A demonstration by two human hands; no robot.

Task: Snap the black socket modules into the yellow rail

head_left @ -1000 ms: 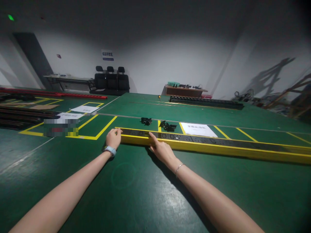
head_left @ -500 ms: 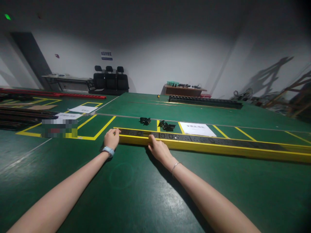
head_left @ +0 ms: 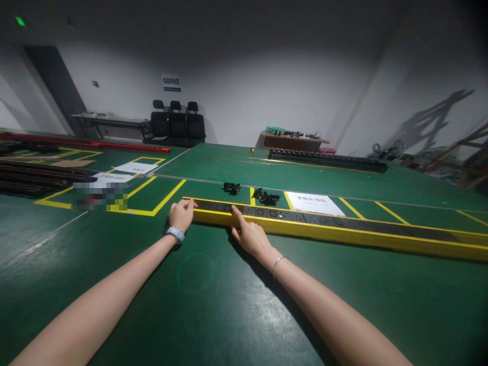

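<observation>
A long yellow power strip housing lies across the green surface, with black socket modules set in its channel. My left hand is closed around its left end, fingertips over the top edge; part of that end is hidden. My right hand is at the near side, index finger stretched out onto the modules and the other fingers curled, thumb low by the yellow wall. Just beyond the housing lie two small heaps of black parts, a left heap and a right heap.
A white paper sign lies behind the housing among yellow floor lines. Dark long bars are stacked at left, red rails beyond. A black rack strip, black seats and a low table stand farther back.
My right index finger has stretched forward onto the modules. The gap between modules left of it has narrowed or is now hidden. My left hand stays at the end. The view has shifted slightly.
</observation>
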